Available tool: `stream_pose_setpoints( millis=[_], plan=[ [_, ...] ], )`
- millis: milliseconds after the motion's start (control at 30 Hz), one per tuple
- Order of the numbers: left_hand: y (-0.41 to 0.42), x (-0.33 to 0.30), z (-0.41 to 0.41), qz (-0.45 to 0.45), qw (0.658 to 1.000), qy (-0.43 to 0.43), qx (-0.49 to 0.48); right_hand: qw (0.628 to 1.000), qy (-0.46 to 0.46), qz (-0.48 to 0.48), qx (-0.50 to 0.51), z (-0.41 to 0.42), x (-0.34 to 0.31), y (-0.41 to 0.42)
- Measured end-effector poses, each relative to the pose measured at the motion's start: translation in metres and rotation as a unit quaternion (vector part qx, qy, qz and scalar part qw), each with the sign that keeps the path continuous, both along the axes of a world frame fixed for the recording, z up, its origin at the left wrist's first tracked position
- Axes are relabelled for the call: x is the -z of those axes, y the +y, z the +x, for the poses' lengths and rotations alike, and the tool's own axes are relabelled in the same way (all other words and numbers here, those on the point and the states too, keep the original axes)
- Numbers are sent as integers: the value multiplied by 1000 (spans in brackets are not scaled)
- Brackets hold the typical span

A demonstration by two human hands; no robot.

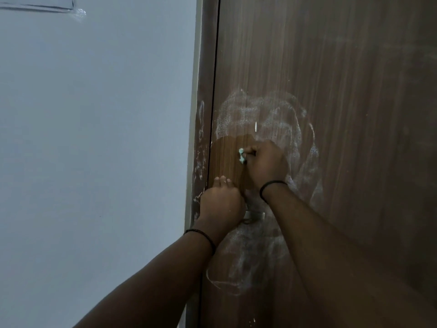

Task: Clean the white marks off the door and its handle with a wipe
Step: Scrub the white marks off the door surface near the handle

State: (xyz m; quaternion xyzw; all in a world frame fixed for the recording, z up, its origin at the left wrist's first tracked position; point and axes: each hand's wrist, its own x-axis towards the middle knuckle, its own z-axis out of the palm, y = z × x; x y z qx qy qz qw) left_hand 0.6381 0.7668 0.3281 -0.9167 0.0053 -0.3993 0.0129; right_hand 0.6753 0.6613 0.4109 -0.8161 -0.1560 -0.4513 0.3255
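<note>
A brown wooden door [343, 79] fills the right half of the view, closed against its frame. White smeared marks [267, 114] spread above, right of and below the handle. My right hand [264, 164] presses a small crumpled pale-green wipe [241, 156] against the door, at the edge of a darker wiped patch [227, 157]. My left hand [221, 204] is lower, fingers curled round the metal handle [254, 216], which is mostly hidden behind it.
The brown door frame [203, 138] carries white streaks along its length. A pale wall [94, 138] takes up the left half. A dark-outlined panel [47, 7] sits at the top left of the wall.
</note>
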Motion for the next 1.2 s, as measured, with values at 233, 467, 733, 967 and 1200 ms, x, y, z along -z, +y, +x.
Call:
stream_pose_setpoints(
  millis=[233,467,733,967,1200],
  plan=[
    [11,5,4,55,986,-117,101,1000,15,-7,18,-1,8,-4],
    [0,6,20,-16,993,-82,80,998,32,48,-13,7,10,-7],
    [14,6,25,0,992,-72,102,995,-25,90,-37,4,-35,6],
    [15,1,28,3,990,-101,101,994,-74,73,-25,8,-48,17],
    [13,1,27,6,993,-80,91,993,-39,103,-42,3,-40,19]
  ],
)
